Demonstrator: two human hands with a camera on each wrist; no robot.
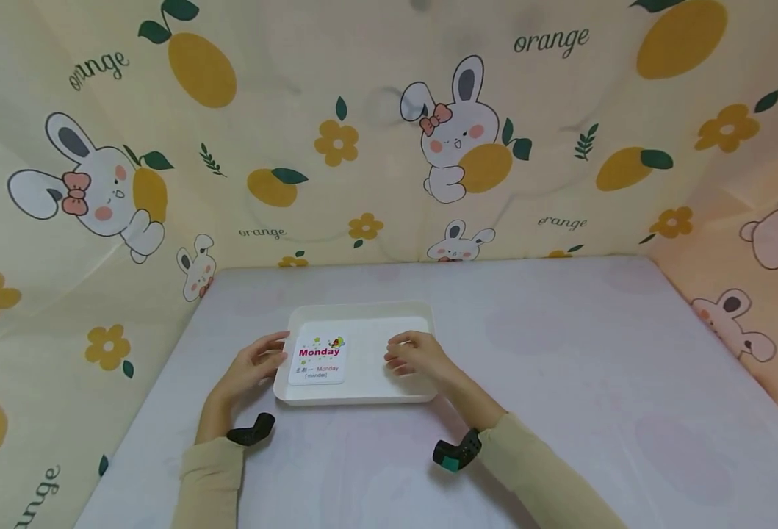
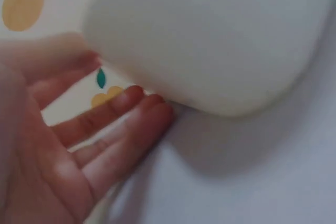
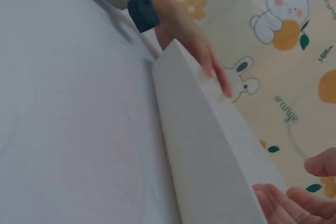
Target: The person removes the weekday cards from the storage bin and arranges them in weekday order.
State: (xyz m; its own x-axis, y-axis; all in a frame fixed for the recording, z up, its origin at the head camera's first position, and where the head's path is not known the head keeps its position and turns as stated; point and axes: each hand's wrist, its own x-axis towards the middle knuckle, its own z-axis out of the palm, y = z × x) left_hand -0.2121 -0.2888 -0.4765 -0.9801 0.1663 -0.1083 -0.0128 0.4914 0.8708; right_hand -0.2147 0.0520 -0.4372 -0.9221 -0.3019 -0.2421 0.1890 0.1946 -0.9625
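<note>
A shallow white tray [image 1: 369, 400] lies on the table, with a square white card [image 1: 316, 375] printed "Monday" flat in its left half. My left hand [image 1: 246, 371] is at the tray's left edge; in the left wrist view, the relaxed fingers of the left hand [image 2: 100, 140] reach the side of the tray [image 2: 210, 45]. Over the tray's right half is my right hand [image 1: 422, 356], fingers loosely bent and nothing visible in them. The right wrist view has the right hand [image 3: 294, 205] partly cut off beside the tray wall [image 3: 205, 140].
A pale cloth covers the table [image 1: 560, 353]. Behind and at both sides stands a curtain [image 1: 375, 176] printed with rabbits and oranges. Each wrist carries a dark camera band, the left band [image 1: 253, 430] and the right band [image 1: 458, 450].
</note>
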